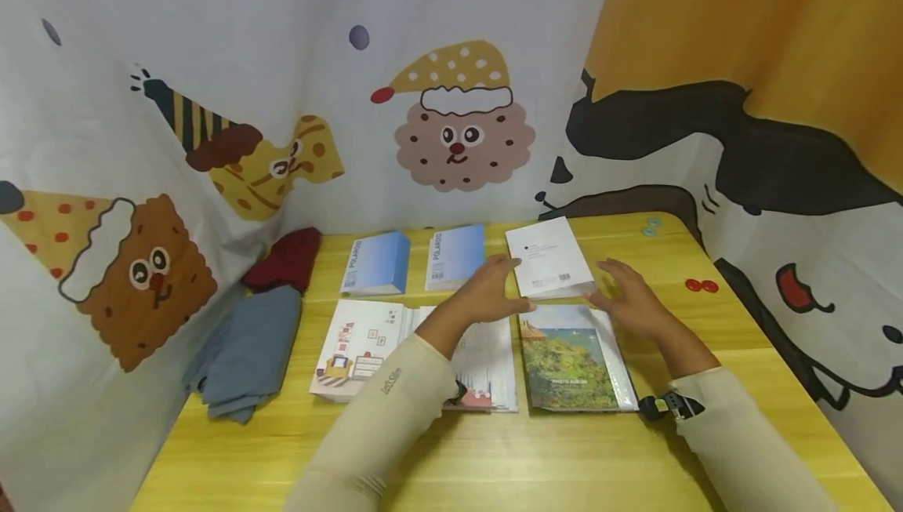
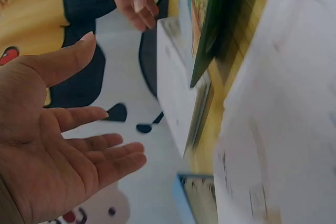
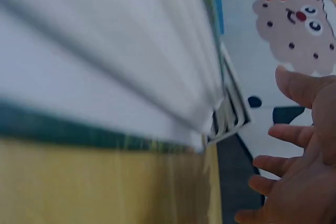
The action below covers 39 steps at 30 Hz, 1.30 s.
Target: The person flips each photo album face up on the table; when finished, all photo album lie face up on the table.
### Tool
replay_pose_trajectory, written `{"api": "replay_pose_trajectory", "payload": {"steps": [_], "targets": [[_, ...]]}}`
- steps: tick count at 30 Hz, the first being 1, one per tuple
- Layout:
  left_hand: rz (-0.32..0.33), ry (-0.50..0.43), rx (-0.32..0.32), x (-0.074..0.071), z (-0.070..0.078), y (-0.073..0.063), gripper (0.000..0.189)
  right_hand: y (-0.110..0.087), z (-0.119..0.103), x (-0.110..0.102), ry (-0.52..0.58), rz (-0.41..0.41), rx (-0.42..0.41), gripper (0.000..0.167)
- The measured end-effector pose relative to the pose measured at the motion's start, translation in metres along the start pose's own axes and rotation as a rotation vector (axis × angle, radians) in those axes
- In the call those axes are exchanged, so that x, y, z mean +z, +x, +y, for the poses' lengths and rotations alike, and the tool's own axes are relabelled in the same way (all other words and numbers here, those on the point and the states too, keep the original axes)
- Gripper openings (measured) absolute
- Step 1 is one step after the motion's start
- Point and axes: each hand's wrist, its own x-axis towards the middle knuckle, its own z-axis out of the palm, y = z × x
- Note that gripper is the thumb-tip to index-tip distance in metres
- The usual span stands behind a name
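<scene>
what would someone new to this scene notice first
Probably the pink cartoon biscuit in its spotted hat, printed on the curtain behind the yellow table. Then the left hand and right hand on either side of the white book. Just in front of it lies the photo album.

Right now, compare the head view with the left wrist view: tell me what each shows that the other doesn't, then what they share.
Only the head view: the blue-gray cloth, the dark red cloth and the two red discs at the table's right side.

Only the left wrist view: the palm of the left hand, facing the camera.

Both: the two hands, including the right hand, the white book and the photo album with the painted cover.
</scene>
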Motion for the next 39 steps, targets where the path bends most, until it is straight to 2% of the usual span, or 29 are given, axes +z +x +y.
{"api": "replay_pose_trajectory", "payload": {"steps": [5,10,14,18,22,29,39], "targets": [[-0.072,0.023,-0.01,0.01,0.01,0.027,0.093,0.013,0.016,0.001,0.089,-0.082,0.028,0.082],[-0.12,0.007,-0.049,0.028,0.017,0.047,0.093,0.009,0.029,-0.004,0.153,-0.139,0.01,0.08],[-0.128,-0.037,-0.061,0.048,0.012,0.056,0.092,0.005,0.04,-0.003,0.228,-0.158,-0.012,0.076],[-0.099,-0.103,-0.056,0.058,-0.004,0.055,0.089,0.012,0.041,0.006,0.304,-0.173,-0.057,0.073],[-0.054,-0.15,-0.064,0.064,-0.012,0.051,0.088,0.015,0.037,0.01,0.34,-0.186,-0.077,0.074],[-0.049,-0.118,-0.059,0.08,-0.008,0.043,0.093,0.008,0.033,0.007,0.336,-0.192,-0.031,0.08],[-0.034,-0.083,-0.07,0.083,-0.003,0.045,0.095,0.004,0.029,0.007,0.358,-0.139,-0.041,0.075]]}}
